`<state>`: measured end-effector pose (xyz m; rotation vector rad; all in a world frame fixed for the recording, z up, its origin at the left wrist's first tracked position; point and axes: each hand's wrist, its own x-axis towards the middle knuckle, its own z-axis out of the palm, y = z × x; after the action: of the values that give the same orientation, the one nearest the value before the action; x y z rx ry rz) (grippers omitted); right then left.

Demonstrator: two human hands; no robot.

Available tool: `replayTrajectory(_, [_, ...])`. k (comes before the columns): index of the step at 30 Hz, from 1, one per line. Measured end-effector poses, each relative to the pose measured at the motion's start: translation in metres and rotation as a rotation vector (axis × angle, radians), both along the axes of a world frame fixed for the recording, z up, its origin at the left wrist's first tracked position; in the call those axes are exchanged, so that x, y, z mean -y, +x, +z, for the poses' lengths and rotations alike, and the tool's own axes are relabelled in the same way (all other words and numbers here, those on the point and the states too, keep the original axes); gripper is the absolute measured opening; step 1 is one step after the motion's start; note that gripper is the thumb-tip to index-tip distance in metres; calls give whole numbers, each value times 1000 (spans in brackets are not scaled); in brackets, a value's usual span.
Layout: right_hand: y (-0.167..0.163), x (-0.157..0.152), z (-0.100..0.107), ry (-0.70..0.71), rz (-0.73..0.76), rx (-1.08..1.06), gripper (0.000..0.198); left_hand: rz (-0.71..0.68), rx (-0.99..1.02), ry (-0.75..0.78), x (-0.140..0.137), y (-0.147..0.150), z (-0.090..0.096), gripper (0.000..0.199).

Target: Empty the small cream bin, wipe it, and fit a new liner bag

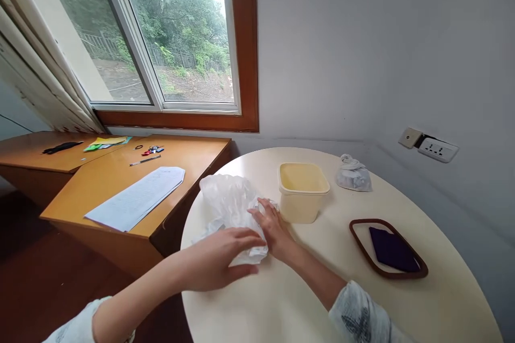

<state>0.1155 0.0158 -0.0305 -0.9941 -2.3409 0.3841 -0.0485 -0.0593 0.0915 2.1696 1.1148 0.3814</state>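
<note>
A crumpled white translucent plastic bag point(231, 198) lies at the left side of the round table. My left hand point(225, 257) is over the bag's near edge, thumb and fingers apart. On the bag's right side rests my right hand point(273, 228), its fingers spread against the plastic. What lies inside the bag cannot be made out. Just beyond my right hand stands a cream-coloured square plastic tub point(303, 193) without a lid on it.
A brown rounded frame-like lid point(356, 241) lies at right with a dark purple folded cloth point(392, 249) within its outline. A knotted plastic bag point(354, 174) sits near the wall. Left, a wooden desk point(201, 153) bears papers point(139, 198), a pen point(145, 160) and small items.
</note>
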Motion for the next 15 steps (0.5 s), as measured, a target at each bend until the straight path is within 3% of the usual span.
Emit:
replayTrajectory(2, [3,-2,-5,12,30,24,43,108,99,-10,-13,-12,5,35])
replayTrajectory(4, [10,2,-8,33,60,13,31,247,138,93,-39,-31,-4,42])
replayTrajectory(6, [20,7,-10,41,76,-16,28,276,-33,189,-67,-52,-26,51])
replayTrajectory(9, [42,13,-11,39,55,-60,30,192,-297,197,-95,-75,-73,52])
replayTrajectory(12, [76,13,-13,34,-27,-63,28,176,-403,199,-102,-85,-117,48])
replayTrajectory(15, [109,16,-14,49,-183,-51,22,261,-427,299,-102,-89,-146,46])
